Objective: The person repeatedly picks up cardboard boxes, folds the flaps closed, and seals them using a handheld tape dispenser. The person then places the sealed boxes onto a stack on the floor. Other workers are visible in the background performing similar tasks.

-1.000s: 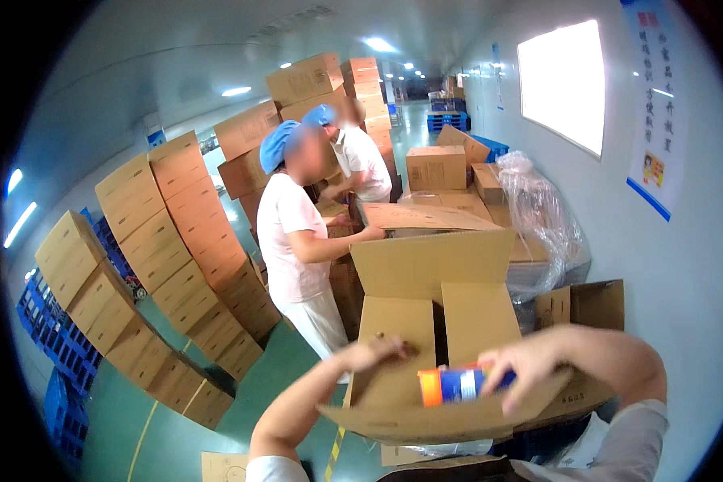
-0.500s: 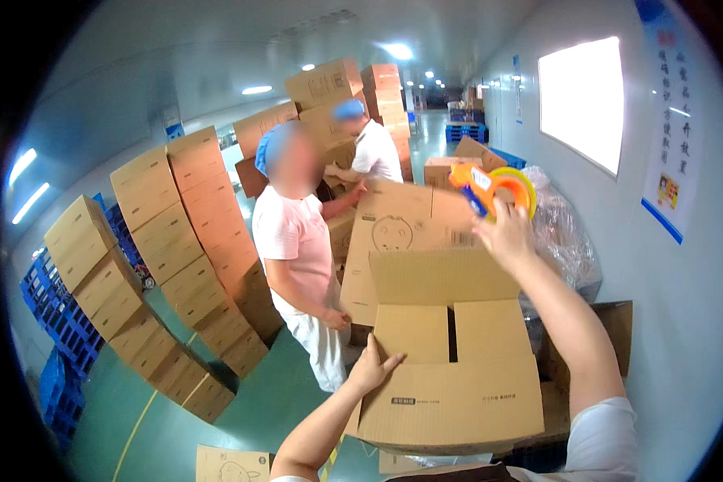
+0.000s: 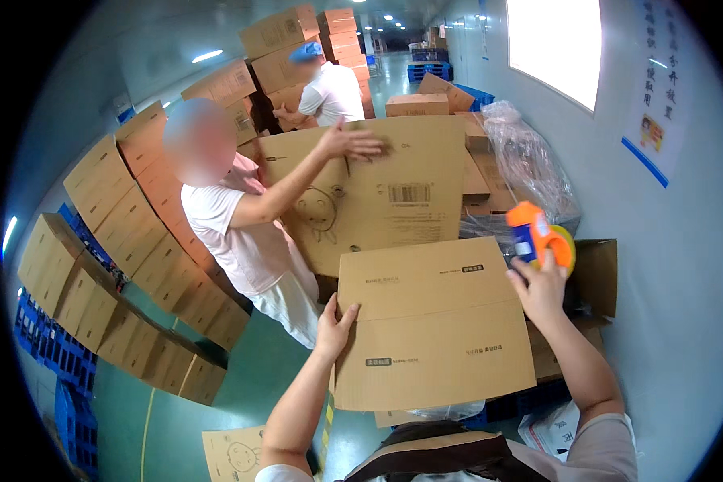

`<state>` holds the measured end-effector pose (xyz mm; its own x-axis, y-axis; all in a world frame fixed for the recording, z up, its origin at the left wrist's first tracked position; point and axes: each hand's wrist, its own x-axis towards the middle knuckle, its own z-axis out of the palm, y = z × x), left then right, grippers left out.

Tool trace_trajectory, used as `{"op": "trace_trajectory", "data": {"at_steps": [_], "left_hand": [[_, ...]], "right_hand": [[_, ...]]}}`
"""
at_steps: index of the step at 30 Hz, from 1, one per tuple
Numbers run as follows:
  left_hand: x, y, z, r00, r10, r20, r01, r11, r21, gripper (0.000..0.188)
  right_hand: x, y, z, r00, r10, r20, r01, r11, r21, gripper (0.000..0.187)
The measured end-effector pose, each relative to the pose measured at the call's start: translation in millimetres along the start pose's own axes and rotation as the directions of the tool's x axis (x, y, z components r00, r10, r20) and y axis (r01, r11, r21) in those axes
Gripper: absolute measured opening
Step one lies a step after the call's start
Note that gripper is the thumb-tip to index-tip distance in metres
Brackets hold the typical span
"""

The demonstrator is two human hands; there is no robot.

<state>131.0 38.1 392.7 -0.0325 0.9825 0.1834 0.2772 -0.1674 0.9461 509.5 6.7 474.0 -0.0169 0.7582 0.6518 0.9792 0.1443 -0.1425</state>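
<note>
From the brown rectangular cardboard box (image 3: 434, 325), the orange plastic tape dispenser (image 3: 529, 227) is at two o'clock. A large brown cardboard carton (image 3: 369, 209) stands behind, at eleven; stacked brown cardboard boxes (image 3: 120, 329) are at nine.

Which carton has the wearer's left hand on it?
The closed carton nearest the wearer, its two top flaps meeting at a seam. The left hand is at its left edge; the larger carton beyond, with an animal drawing, lacks that hand.

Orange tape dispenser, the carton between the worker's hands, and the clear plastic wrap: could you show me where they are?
Orange tape dispenser (image 3: 541, 230), head view: on its orange body.
Carton (image 3: 434, 341), head view: on its near top flap.
Clear plastic wrap (image 3: 528, 153), head view: on its crumpled middle.
</note>
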Motion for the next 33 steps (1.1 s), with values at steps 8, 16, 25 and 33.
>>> {"op": "trace_trajectory", "data": {"at_steps": [8,16,25,33], "left_hand": [[9,44,-2,0.962,-0.104,0.253,0.145,0.978,-0.147,0.082],[-1,38,12,0.994,-0.069,0.086,0.049,0.975,0.216,0.096],[0,19,10,0.984,-0.103,0.146,0.119,0.987,-0.105,0.091],[4,3,9,0.989,-0.054,0.139,0.042,0.995,0.092,0.09]], "right_hand": [[-30,32,55,0.723,0.427,0.544,-0.681,0.302,0.668,0.039],[-15,49,36,0.859,0.314,0.404,-0.452,0.836,0.312,0.032],[62,-50,-8,0.765,-0.41,0.497,-0.536,0.023,0.844,0.069],[76,-70,14,0.442,-0.587,0.679,-0.605,0.364,0.708,0.053]]}}
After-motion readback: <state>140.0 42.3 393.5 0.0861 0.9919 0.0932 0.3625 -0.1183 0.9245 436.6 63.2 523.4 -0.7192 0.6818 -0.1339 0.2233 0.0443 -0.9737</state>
